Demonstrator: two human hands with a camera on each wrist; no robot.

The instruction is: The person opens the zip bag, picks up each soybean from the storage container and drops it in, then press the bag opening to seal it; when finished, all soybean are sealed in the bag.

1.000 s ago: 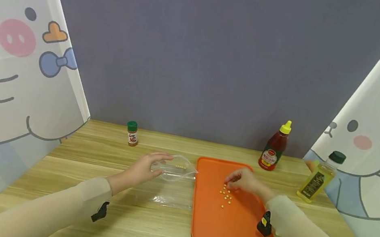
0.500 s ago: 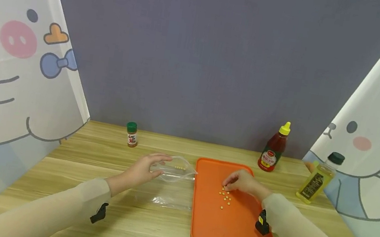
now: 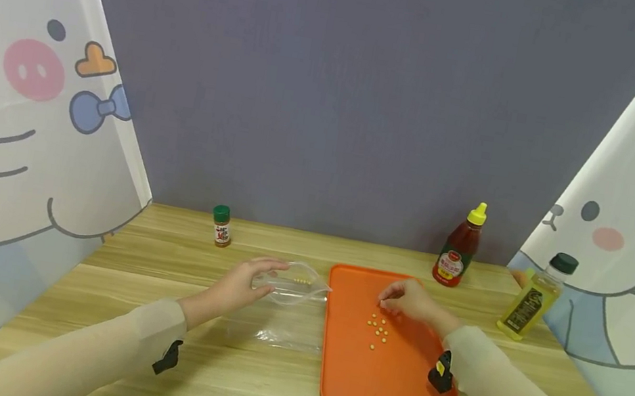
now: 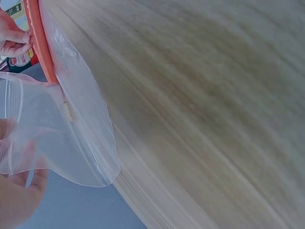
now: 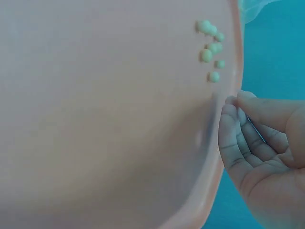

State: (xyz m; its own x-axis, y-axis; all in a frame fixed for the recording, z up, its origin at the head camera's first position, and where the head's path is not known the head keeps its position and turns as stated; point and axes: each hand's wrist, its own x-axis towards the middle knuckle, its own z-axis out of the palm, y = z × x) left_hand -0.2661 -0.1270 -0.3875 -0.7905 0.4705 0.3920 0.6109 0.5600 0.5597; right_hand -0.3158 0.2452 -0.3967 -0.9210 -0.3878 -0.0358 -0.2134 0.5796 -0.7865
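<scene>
A clear zip bag lies left of the orange tray. My left hand holds its mouth apart, thumb and fingers at the rim; in the left wrist view they partly show through the plastic. A short row of small yellow beans shows inside the bag. Over the tray's far half, my right hand has thumb and fingertips pressed together in a pinch on a bean, mostly hidden by the fingers. Several loose round beans lie on the tray close to those fingertips.
At the back left stands a small green-capped spice jar. A red sauce bottle with a yellow nozzle stands behind the tray's right corner. Farther right is an oil bottle. A grey panel closes off the table's back.
My right fingertips came down to the nearest bean and have now risen slightly, and the bean closest to them is gone from the tray. The left hand and bag stay in place.
</scene>
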